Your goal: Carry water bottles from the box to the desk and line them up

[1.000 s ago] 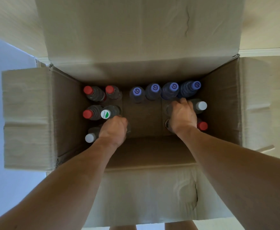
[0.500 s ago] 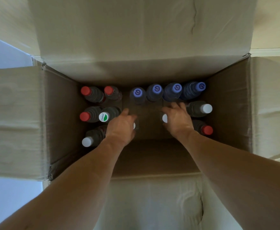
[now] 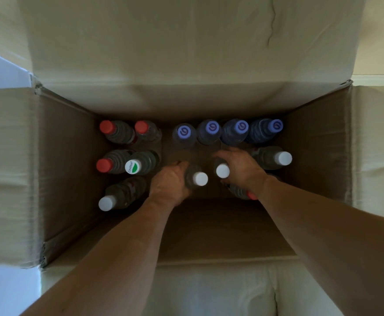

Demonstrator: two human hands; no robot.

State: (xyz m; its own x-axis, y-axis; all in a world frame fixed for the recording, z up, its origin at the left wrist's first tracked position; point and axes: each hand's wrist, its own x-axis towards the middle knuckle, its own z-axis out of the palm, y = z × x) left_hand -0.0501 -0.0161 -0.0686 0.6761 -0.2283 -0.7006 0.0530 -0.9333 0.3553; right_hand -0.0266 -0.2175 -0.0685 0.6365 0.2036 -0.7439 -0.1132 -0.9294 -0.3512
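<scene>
Down inside the open cardboard box (image 3: 68, 169) we see both hands at work. Left hand (image 3: 169, 184) wraps a white-capped bottle (image 3: 196, 179) near box centre — fingers curled round its body. Right hand (image 3: 241, 169), just at 3 o'clock of the left, grips a second white-capped bottle (image 3: 222, 171), thumb side against its neck. Both bottles stand upright, close together but apart. At 12 o'clock we count four purple-capped bottles (image 3: 209, 131) in a row along the far wall. At 9 to 10 o'clock — three red-capped bottles (image 3: 109, 130), one green-and-white cap (image 3: 132, 167), one white cap (image 3: 106, 203). At 3 o'clock another white-capped one (image 3: 282, 158) leans outward.
</scene>
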